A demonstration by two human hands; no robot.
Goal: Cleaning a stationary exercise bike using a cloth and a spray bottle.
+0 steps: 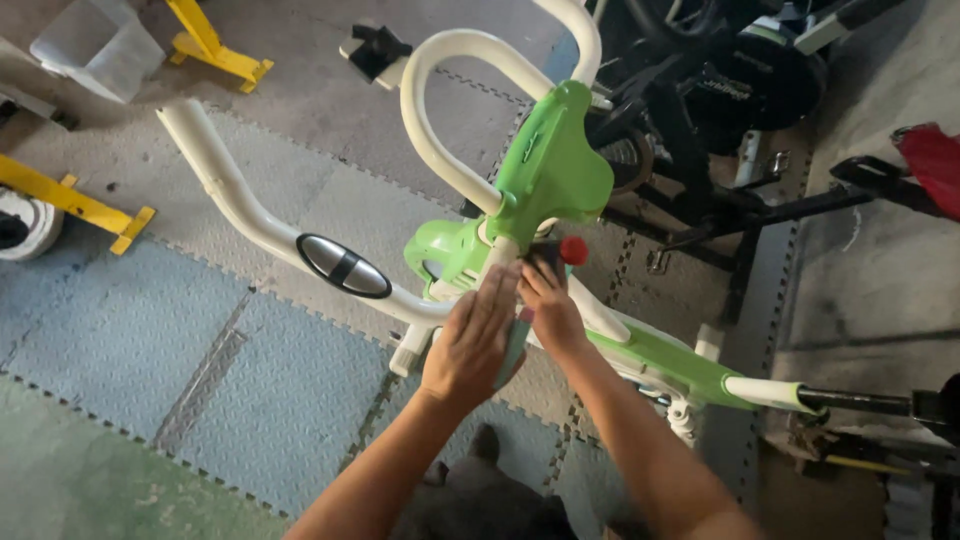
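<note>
Here the left hand [472,340] lies flat, fingers stretched, against the green-and-white exercise bike [550,180] frame below the handlebar [425,110]; the right hand [548,308] seemingly grips the black red-tipped knob [562,253].

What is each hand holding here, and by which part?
Right hand grips the red-tipped knob on the exercise bike's stem; left hand lies flat against it.

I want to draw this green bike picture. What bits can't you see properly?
- Head view: the left hand covers the white stem and most of a pale cloth-like thing.
- The right hand hides most of the red-tipped knob.
- The exercise bike runs off the right edge.
- The dark machines behind are too shadowy.
</note>
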